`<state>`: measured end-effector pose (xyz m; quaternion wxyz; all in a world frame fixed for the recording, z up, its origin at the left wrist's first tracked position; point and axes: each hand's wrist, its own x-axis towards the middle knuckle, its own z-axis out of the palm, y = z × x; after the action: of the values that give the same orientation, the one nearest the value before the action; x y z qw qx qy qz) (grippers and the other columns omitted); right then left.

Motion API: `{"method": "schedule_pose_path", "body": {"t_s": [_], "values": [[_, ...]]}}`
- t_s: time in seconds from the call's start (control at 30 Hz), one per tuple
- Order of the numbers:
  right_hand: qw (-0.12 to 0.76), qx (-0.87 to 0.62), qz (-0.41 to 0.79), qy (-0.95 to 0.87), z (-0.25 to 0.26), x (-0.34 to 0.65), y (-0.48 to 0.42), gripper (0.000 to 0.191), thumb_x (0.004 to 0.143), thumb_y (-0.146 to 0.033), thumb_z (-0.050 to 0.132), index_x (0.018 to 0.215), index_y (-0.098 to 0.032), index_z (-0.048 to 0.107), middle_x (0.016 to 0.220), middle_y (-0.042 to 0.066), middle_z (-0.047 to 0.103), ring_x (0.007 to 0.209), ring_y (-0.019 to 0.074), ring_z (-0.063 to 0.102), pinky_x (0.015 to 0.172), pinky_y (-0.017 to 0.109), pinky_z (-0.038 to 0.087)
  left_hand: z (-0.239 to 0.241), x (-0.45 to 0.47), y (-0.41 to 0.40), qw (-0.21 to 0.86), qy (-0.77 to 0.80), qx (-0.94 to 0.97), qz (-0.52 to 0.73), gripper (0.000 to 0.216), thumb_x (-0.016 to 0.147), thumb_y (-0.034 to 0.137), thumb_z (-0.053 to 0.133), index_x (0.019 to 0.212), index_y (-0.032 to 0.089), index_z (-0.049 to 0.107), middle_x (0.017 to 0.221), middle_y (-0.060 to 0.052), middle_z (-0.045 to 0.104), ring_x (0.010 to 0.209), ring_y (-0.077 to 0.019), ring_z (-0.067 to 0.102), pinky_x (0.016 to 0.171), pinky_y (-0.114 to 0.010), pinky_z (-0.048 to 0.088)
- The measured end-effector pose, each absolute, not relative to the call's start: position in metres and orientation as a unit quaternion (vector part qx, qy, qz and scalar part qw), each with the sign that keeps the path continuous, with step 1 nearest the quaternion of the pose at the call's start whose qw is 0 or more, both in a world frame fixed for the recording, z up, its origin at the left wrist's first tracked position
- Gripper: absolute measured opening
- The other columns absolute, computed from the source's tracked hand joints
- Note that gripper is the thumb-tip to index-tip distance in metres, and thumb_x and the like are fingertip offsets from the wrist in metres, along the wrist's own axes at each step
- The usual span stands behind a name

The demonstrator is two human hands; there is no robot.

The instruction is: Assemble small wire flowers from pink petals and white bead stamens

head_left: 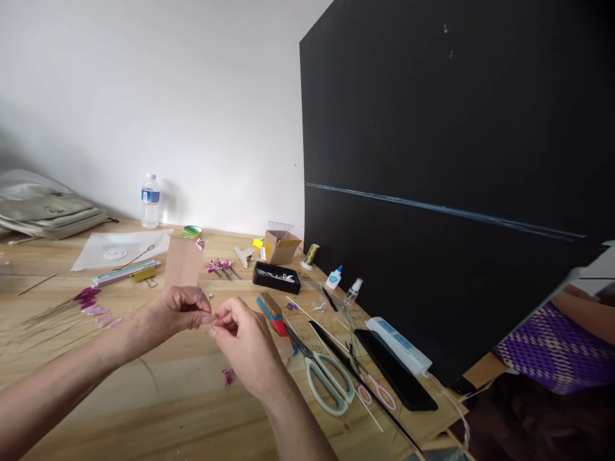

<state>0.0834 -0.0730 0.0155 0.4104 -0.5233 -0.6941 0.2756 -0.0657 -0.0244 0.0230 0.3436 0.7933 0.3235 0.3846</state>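
My left hand and my right hand meet above the wooden table, fingertips of both pinched close together. What they hold is too small to make out; a tiny pale bud-like piece shows just above the fingertips. On the table below lies a small purple flower piece. Behind the hands stands a pinkish-tan block with a small pink flower at its top corner. Several pink-purple flowers on stems lie beyond. Left of my left wrist, purple and pink petals on thin wires rest in a row.
To the right lie a brush, large scissors, pink scissors, a black phone-like slab and a power strip. Farther back are a black tray, glue bottle, thread spool and water bottle. A black board stands upright.
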Motion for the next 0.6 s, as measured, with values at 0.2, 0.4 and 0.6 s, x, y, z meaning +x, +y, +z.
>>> {"method": "schedule_pose_path", "body": {"t_s": [0.2, 0.4, 0.6], "values": [[0.361, -0.591, 0.189, -0.696, 0.002, 0.132, -0.094, 0.01, 0.071, -0.011, 0.047, 0.066, -0.02, 0.05, 0.067, -0.002, 0.056, 0.064, 0.0132, 0.052, 0.059, 0.022, 0.038, 0.029, -0.065, -0.03, 0.314, 0.35, 0.771, 0.429, 0.016, 0.064, 0.023, 0.057, 0.048, 0.017, 0.059, 0.046, 0.004, 0.052, 0.044, -0.0087, 0.044, 0.042, -0.019, 0.037], [0.109, -0.768, 0.02, -0.631, -0.029, 0.227, -0.118, 0.01, 0.071, -0.012, 0.045, 0.073, -0.019, 0.052, 0.084, 0.007, 0.061, 0.079, 0.022, 0.057, 0.06, 0.027, 0.036, 0.04, -0.061, -0.041, 0.344, 0.399, 0.7, 0.482, 0.016, 0.062, 0.026, 0.059, 0.048, 0.018, 0.056, 0.045, 0.004, 0.049, 0.046, -0.01, 0.042, 0.045, -0.021, 0.037], [0.034, -0.788, 0.037, -0.613, -0.033, 0.236, -0.117, 0.014, 0.069, -0.009, 0.045, 0.075, -0.021, 0.049, 0.073, 0.003, 0.063, 0.068, 0.019, 0.059, 0.054, 0.024, 0.032, 0.037, -0.056, -0.044, 0.352, 0.393, 0.676, 0.515, 0.016, 0.062, 0.027, 0.06, 0.049, 0.018, 0.057, 0.049, 0.004, 0.052, 0.05, -0.0112, 0.045, 0.049, -0.022, 0.038]]}}
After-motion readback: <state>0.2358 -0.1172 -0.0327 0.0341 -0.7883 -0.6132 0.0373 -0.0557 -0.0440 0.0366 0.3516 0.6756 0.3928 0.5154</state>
